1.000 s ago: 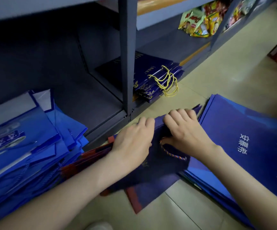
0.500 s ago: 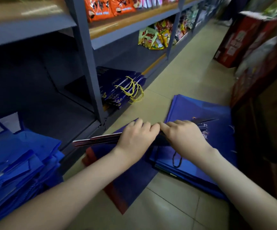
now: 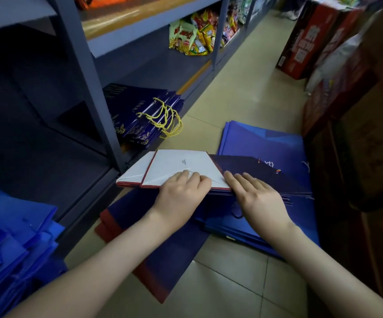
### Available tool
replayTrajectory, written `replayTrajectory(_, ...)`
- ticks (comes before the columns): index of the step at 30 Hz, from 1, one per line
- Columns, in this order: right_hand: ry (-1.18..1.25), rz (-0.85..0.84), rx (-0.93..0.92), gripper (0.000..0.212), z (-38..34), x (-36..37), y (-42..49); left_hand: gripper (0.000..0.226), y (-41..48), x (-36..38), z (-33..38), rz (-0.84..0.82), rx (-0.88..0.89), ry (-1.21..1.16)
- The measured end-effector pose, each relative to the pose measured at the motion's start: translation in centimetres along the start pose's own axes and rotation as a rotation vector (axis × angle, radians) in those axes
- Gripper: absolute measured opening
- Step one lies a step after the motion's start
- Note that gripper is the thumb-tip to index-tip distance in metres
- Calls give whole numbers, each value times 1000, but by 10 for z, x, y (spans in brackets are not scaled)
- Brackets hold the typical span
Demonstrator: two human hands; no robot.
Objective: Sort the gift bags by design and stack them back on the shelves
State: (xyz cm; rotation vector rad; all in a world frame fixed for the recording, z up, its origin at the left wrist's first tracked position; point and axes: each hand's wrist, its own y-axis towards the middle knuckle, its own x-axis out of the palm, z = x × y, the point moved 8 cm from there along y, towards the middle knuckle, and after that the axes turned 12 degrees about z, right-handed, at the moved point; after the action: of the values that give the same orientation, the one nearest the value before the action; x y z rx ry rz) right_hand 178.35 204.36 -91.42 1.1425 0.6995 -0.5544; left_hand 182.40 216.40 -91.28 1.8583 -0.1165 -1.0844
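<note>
A stack of folded navy gift bags with red edges [image 3: 250,166] is held level above the floor, a white folded base panel showing on top. My left hand [image 3: 181,193] grips its near edge, fingers curled onto the white panel. My right hand [image 3: 259,198] holds the near edge beside it, fingers lying across the navy face. Under the stack, one navy bag with a red border [image 3: 163,260] lies on the tiles. A pile of bright blue bags [image 3: 266,143] lies on the floor to the right. Navy bags with yellow cord handles [image 3: 140,111] lie on the bottom shelf.
The grey shelf post [image 3: 89,88] stands just left of the held stack, with a dark shelf bay behind it. More bright blue bags [image 3: 14,237] are heaped at the lower left. Snack packets [image 3: 192,35] fill the further shelf. Red cartons [image 3: 305,42] line the right side of the aisle.
The held stack has turned from edge-on to lying flat, so its white base panel now faces up. Both hands have stayed on its near edge.
</note>
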Motion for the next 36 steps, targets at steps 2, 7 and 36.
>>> replayTrajectory(2,-9,-66,43,66,9,-2,8,25,15,-6,-4,62,-3,-19)
replayTrajectory(7,69,-38,273,20,45,-19,29,28,59,-28,-2,231,-36,48)
replayTrajectory(36,1166,-304,1778,29,72,60,-73,28,-48,42,44,123,121,-95)
